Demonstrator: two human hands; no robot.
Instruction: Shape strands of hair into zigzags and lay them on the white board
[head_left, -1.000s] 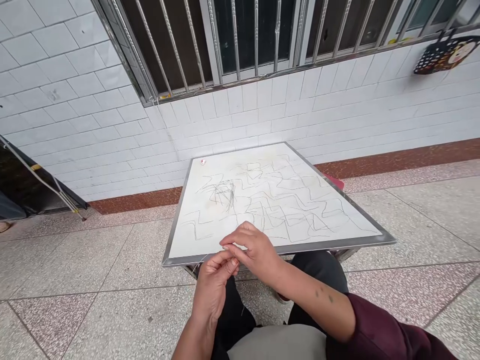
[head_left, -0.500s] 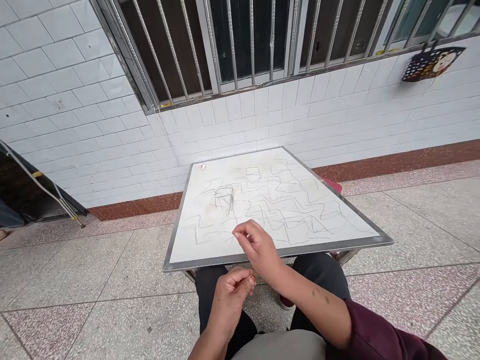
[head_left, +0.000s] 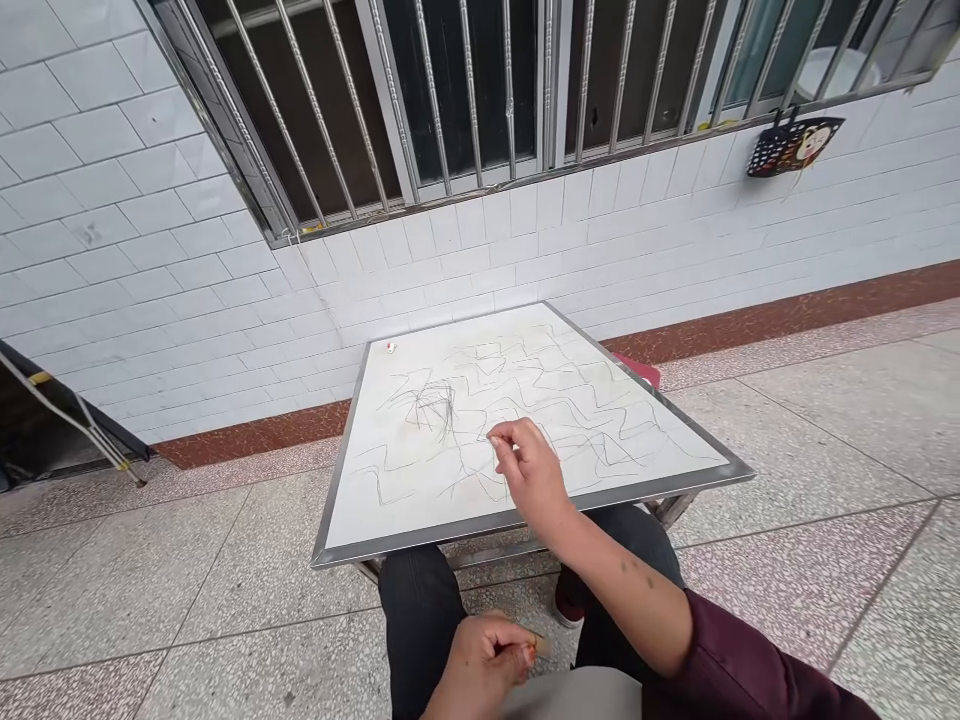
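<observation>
Over the front half of a white tabletop with a grey metal rim, my right hand is raised with thumb and forefinger pinched; whatever sits between the fingertips is too small to name. Thin dark strands or lines spread across the white surface, tangled at the left. My left hand is low, over my lap, its thumb and forefinger closed on a small tan object that is blurred. The two hands are well apart.
A small red and white item sits at the table's back left corner. Behind stand a tiled wall and a barred window. A patterned bag hangs at the right. Metal poles lean at the far left.
The left hand has dropped toward my lap, away from the right hand, showing the tan object. The right hand has moved slightly up and right. The view has shifted a little.
</observation>
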